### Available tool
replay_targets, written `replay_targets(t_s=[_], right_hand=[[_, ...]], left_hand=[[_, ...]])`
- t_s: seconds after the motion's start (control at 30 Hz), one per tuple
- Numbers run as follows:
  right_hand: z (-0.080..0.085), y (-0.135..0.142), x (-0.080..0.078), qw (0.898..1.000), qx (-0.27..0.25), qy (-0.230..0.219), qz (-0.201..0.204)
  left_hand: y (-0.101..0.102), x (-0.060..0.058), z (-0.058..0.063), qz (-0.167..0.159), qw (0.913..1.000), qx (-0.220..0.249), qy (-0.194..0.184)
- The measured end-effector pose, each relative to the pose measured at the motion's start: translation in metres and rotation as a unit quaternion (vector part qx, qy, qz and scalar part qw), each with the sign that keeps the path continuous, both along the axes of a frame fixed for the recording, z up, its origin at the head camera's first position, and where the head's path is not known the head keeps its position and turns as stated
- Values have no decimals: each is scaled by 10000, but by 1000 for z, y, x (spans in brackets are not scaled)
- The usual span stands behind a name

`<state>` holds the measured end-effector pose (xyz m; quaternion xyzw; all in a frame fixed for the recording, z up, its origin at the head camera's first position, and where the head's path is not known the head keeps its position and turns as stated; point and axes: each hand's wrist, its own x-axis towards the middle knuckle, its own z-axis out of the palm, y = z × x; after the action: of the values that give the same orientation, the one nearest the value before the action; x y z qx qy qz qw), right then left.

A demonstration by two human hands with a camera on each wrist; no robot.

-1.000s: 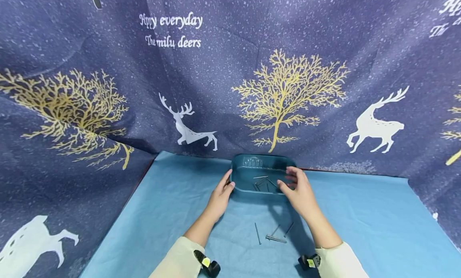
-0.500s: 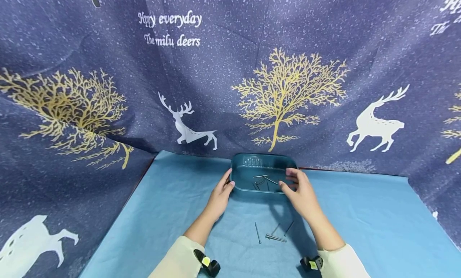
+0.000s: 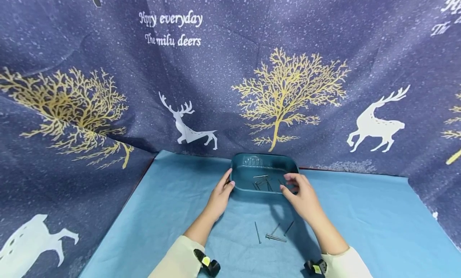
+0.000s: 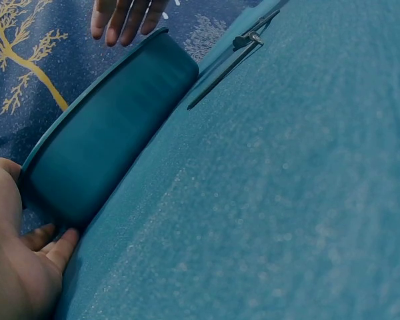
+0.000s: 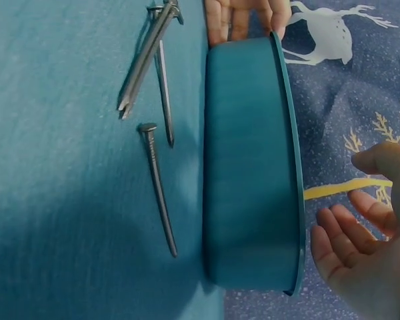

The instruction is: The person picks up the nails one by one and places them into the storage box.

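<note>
A dark teal rectangular tray (image 3: 245, 172) stands near the far edge of the blue cloth. Several metal nails (image 3: 260, 176) lie inside it, mostly in its front half. My left hand (image 3: 219, 197) holds the left end, its thumb at the rim (image 4: 87, 100) and its other fingers against the end wall. My right hand (image 3: 302, 196) hovers over the right end, thumb apart from loosely bent fingers. In the right wrist view that hand (image 5: 370, 233) holds nothing. More nails (image 3: 257, 232) lie on the cloth in front of the tray, with a crossed cluster (image 5: 147, 60) seen up close.
Blue cloth (image 3: 173, 214) covers the table. Directly behind the tray hangs a dark blue curtain (image 3: 223, 89) printed with deer and gold trees. Each wrist bears a small black strapped device (image 3: 207, 263).
The nail near my right fingertips has dropped among the others in the tray. My right hand has shifted slightly down and right. The left hand and tray stay almost still.
</note>
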<state>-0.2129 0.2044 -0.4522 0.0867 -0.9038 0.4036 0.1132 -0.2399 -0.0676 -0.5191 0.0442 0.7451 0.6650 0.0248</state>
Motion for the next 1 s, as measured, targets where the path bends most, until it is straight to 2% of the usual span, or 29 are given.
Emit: replay_targets(t_s=[0.23, 0.6, 0.77, 0.8, 1.0], right_hand=[[-1, 2, 5, 9996, 268, -13, 82], [-2, 1, 12, 9985, 474, 27, 272], [-4, 1, 13, 9983, 506, -5, 300], [-4, 1, 13, 9982, 525, 0, 303], [-5, 1, 16, 9975, 575, 141, 375]], left_hand=[[0, 0, 8, -55, 9999, 71, -99], [1, -4, -3, 24, 9999, 163, 28], [1, -3, -4, 29, 9999, 150, 56], [1, -1, 1, 11, 9999, 144, 33], [0, -2, 2, -35, 9999, 129, -14]])
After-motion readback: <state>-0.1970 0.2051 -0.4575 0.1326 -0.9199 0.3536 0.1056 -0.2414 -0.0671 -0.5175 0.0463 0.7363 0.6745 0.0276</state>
